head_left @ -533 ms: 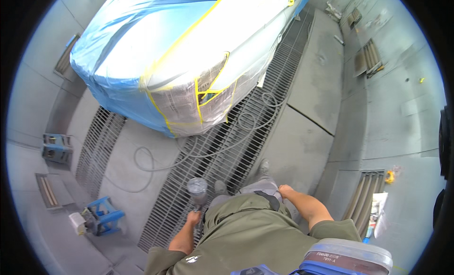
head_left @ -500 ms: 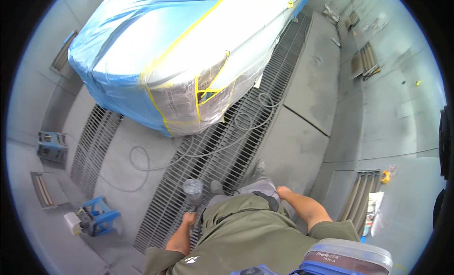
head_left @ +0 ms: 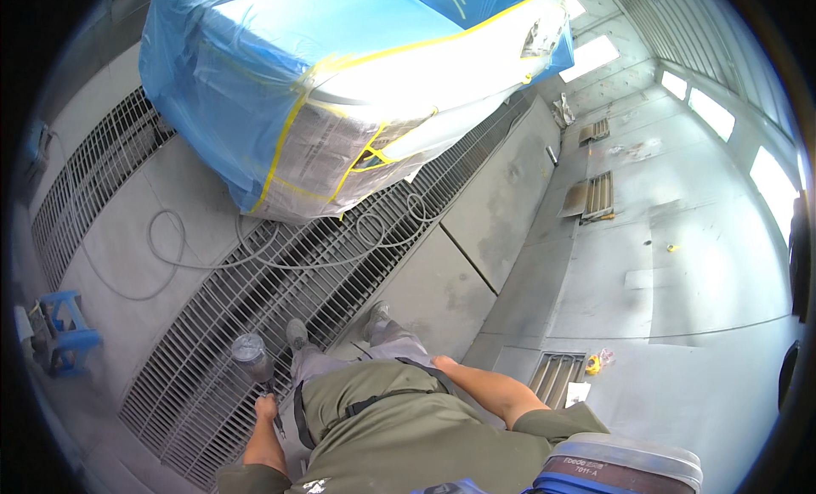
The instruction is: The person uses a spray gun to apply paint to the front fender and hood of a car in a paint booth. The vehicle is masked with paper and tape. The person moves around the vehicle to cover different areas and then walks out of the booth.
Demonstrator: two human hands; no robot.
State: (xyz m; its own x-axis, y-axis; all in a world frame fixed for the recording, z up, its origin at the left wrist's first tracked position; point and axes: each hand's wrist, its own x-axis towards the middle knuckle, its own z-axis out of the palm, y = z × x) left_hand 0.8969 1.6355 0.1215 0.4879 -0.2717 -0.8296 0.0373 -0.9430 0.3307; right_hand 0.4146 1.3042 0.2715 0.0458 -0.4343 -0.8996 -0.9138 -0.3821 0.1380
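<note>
My left hand (head_left: pixel 266 406) is closed round a spray gun (head_left: pixel 266 379) with a cup (head_left: pixel 249 350) on top, held low beside my left leg above the floor grating (head_left: pixel 191 350). My right hand (head_left: pixel 442 363) hangs against my right thigh; its fingers are mostly hidden. Ahead, a large vehicle body (head_left: pixel 416 69) is wrapped in blue plastic film, paper and yellow tape. A grey hose (head_left: pixel 183 260) lies in loops across the grating and floor panels below it.
A blue step stool (head_left: pixel 68 324) with an object on it stands at the lower left. The booth wall (head_left: pixel 612 273) on my right has vents (head_left: pixel 599 192), bright windows (head_left: pixel 712 112) and a yellow tape roll (head_left: pixel 592 366). A second grating (head_left: pixel 93 163) runs at the left.
My view has turned, bringing more of the right wall and its windows in; the stool and hose now sit farther left in it. My left hand still holds the spray gun.
</note>
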